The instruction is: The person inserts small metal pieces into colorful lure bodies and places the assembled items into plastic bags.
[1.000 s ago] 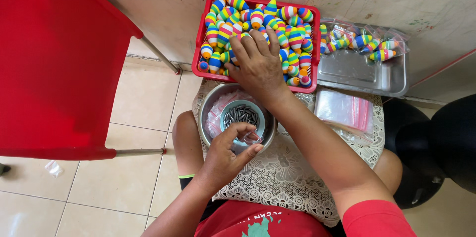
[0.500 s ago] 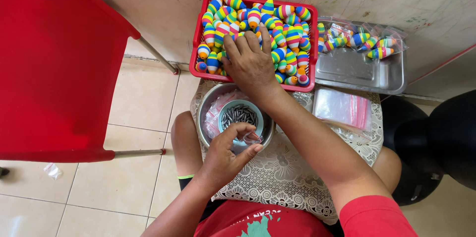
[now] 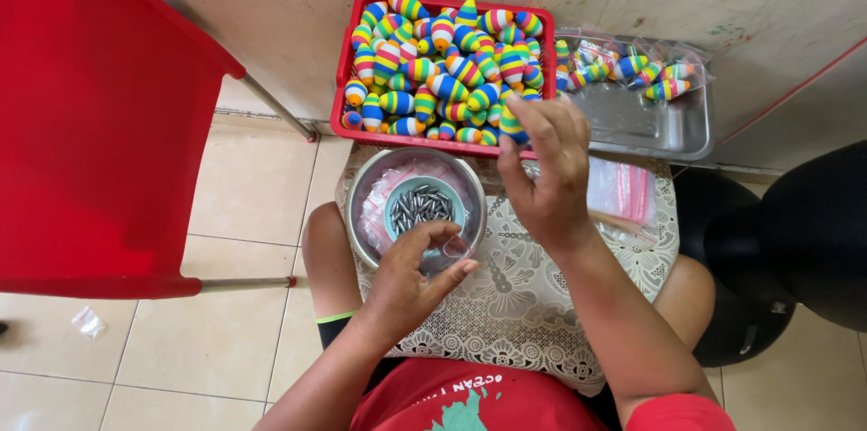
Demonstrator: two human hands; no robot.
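A striped float (image 3: 511,121) is sitting pinched in the right hand (image 3: 542,169); at eight o'clock, the left hand (image 3: 411,278) is curling loosely beside a steel bowl (image 3: 366,187), over a lace cloth (image 3: 524,296) and tiled floor (image 3: 226,341).

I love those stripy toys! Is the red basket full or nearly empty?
Full: the red basket is heaped edge to edge with striped floats.

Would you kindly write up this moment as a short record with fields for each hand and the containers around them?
Left hand: fingers curled at the rim of the metal bowl, pinching something too small to tell
Right hand: holds one striped float at the red basket's near edge
Red basket: full of striped floats
Small teal cup: inside the bowl, holds grey metal pieces
Metal tray: bagged floats along its far side
Lap: lace cloth
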